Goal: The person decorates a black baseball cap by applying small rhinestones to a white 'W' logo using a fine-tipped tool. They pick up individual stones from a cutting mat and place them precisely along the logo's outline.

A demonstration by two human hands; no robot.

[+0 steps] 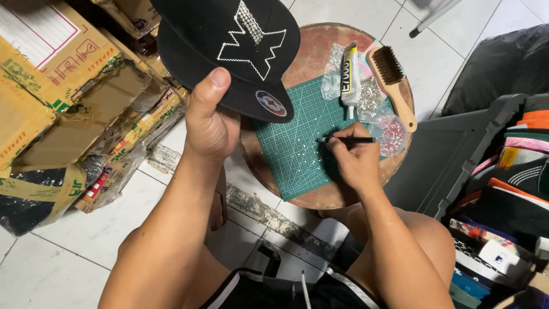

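Hands: left raised, gripping black cap brim; right lowered, pinching black pencil over green mat.

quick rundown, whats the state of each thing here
left hand: gripping the black cap, held up off the stool
right hand: holding a black pen tool, tip on the green cutting mat
glue tube: lying flat, nozzle toward the mat
wooden brush: lying bristles up
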